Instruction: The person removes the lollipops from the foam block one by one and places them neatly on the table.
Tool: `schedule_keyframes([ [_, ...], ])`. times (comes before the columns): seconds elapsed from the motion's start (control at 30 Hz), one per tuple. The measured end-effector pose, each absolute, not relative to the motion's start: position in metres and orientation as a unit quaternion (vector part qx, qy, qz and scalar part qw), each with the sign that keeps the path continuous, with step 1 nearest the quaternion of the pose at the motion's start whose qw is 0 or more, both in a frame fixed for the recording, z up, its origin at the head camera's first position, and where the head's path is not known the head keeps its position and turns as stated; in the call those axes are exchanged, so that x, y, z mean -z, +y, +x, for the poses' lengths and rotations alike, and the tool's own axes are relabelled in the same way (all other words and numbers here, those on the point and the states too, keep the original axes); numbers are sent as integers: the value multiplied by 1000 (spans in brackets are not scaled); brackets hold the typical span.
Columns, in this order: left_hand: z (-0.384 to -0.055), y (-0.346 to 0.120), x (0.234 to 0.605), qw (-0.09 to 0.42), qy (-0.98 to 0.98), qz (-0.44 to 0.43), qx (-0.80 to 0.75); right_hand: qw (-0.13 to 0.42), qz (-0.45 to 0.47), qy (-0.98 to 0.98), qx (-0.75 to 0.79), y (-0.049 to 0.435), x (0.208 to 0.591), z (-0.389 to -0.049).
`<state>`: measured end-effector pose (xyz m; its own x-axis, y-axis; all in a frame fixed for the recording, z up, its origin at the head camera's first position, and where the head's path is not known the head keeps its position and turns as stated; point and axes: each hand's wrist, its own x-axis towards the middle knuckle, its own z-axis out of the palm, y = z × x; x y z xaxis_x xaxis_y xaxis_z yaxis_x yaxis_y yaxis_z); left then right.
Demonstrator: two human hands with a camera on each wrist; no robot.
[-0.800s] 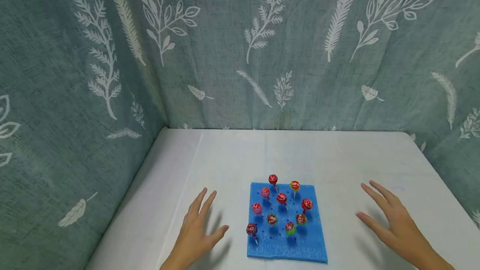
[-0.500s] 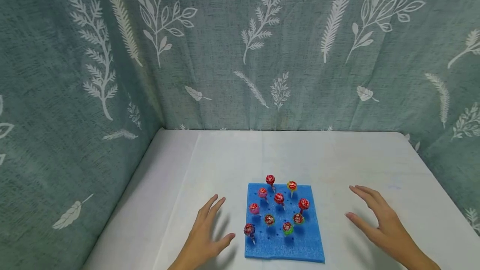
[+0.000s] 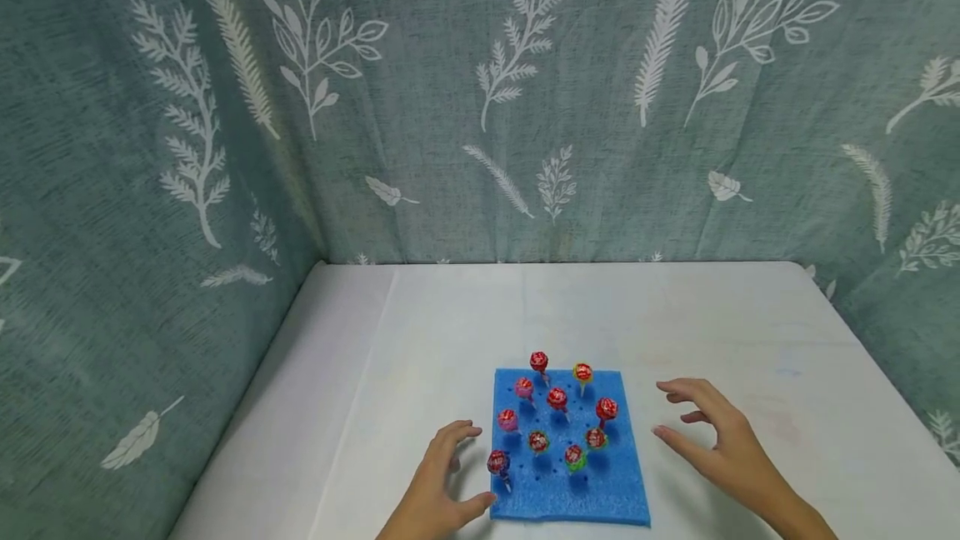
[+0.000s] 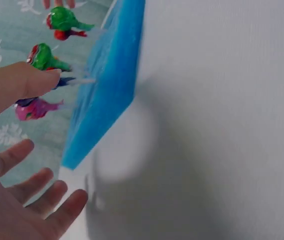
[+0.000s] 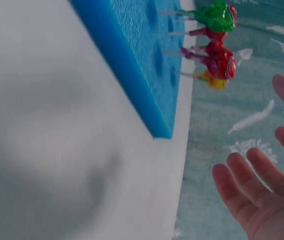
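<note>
A blue foam board [image 3: 600, 502] lies on the table, with several wrapped lollipops standing in it on their sticks. Left of it, my left hand [image 3: 438, 486] hovers with bent, spread fingers and holds nothing. Its thumb comes near the board's left edge and a dark blue lollipop [image 3: 498, 462]; in the left wrist view the thumb hides part of that lollipop. To the right, my right hand [image 3: 727, 452] is apart from the board, its thumb and loosely bent fingers around nothing. The red lollipop [image 3: 607, 408] is among those closest to it.
The white table [image 3: 420, 315] extends around the board on all sides. Green-grey curtains [image 3: 435, 90] with white leaf prints hang behind the table and along its left side. Small holes dot the foam.
Both hands have moved inward towards the board, the left to the right and the right to the left. Their fingers have bent more. The lollipops stay in place; the camera view has shifted slightly.
</note>
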<state>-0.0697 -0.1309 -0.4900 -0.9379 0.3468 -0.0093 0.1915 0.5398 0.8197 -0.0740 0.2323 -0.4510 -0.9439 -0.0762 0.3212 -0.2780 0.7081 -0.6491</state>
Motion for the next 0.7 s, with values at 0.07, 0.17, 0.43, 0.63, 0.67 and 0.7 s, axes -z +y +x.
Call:
schedule_keyframes([
  [0.07,-70,-128,492,104,869,149,-460,135,107,-908,-383,228,455,-77],
  [0.17,-71,-125,497,102,857,167,-476,130,123,-895,-408,223,460,-80],
  [0.43,-71,-115,503,168,826,141,-519,106,176,-837,-507,208,471,-88],
  [0.63,-72,-109,502,167,824,95,-533,102,227,-789,-561,197,481,-97],
  [0.67,-72,-108,502,161,824,96,-534,105,229,-785,-565,195,482,-98],
  [0.7,-73,-107,503,157,823,96,-537,106,227,-784,-568,194,484,-99],
])
